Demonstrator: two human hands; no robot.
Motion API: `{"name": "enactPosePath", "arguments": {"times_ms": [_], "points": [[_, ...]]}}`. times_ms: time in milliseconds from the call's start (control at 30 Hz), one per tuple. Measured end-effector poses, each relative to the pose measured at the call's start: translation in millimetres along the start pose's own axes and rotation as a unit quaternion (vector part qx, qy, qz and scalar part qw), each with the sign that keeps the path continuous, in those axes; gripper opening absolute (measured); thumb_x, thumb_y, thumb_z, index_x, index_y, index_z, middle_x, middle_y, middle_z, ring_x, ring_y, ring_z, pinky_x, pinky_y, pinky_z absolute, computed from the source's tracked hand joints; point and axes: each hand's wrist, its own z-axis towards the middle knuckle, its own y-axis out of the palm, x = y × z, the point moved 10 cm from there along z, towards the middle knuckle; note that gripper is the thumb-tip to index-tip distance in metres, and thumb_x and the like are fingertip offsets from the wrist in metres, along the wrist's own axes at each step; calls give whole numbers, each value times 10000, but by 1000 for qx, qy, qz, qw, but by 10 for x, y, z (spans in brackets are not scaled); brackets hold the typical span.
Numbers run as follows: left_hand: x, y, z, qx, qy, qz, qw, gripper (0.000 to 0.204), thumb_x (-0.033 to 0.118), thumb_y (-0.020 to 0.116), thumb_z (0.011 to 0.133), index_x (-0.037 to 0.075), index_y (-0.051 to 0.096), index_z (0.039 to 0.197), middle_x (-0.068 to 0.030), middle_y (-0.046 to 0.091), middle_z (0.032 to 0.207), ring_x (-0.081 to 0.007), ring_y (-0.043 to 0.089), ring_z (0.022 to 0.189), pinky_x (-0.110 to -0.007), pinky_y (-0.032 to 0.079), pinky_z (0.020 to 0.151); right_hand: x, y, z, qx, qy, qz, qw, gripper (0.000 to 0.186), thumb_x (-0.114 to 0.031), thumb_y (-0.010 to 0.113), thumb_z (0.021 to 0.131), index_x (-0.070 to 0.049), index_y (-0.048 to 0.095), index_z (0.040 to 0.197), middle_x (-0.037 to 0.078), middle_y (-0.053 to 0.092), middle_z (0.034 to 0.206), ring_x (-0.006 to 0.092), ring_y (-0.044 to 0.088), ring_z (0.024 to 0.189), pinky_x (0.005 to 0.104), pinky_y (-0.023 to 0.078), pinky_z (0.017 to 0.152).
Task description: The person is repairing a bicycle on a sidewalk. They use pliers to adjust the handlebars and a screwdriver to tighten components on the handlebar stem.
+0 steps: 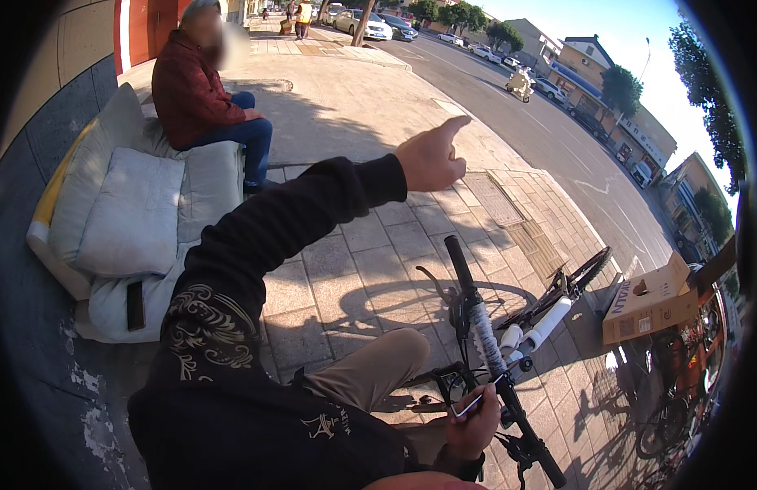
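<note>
My left hand [431, 157] is raised over the pavement, holding nothing, its index finger stretched out and the other fingers curled. My right hand [475, 426] grips a thin, shiny metal tool [467, 402], apparently a hex key, beside a black bicycle handlebar [535, 447] and its stem. The bicycle stands in front of me, with white wrapping [546, 323] on its frame and a wheel [592, 265] toward the road. My bent leg [370, 363] in khaki trousers is next to it.
At left a person in a red jacket [190, 90] sits on a pale padded sofa [223, 171] with a black phone-like object [135, 306]. A cardboard box [646, 317] and more bicycles [664, 416] stand at right. Beyond lie a road [574, 163], parked cars and a scooter rider [519, 84].
</note>
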Motion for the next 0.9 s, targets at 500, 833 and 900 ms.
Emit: {"name": "enactPosePath", "arguments": {"times_ms": [500, 833, 900], "points": [[-1025, -2258, 1419, 150, -341, 409, 833, 791, 183, 604, 975, 96, 283, 1694, -263, 644, 1473, -395, 635, 1373, -508, 498, 1153, -127, 36, -254, 6, -28, -184, 982, 405, -384, 524, 1140, -36, 677, 1000, 55, 654, 721, 111, 541, 559, 261, 428, 511], [-1013, -2101, 1600, 136, -309, 445, 829, 747, 159, 622, 964, 83, 357, 1659, -244, 630, 1502, -394, 625, 1385, -498, 503, 1146, 425, -502, -23, 17, 4, -22, 1000, 260, -299, 551, 1138, -64, 643, 1072, 64, 644, 686, 141, 595, 551, 269, 494, 469], [-1024, -1994, 1664, 120, -313, 425, 841, 726, 163, 625, 963, 37, 373, 1631, -264, 642, 1475, -399, 641, 1362, -495, 514, 1132, 508, -651, 156, 18, -68, -38, 997, 259, -294, 570, 1132, -44, 642, 1129, 70, 659, 711, 145, 606, 573, 270, 502, 499]]}}
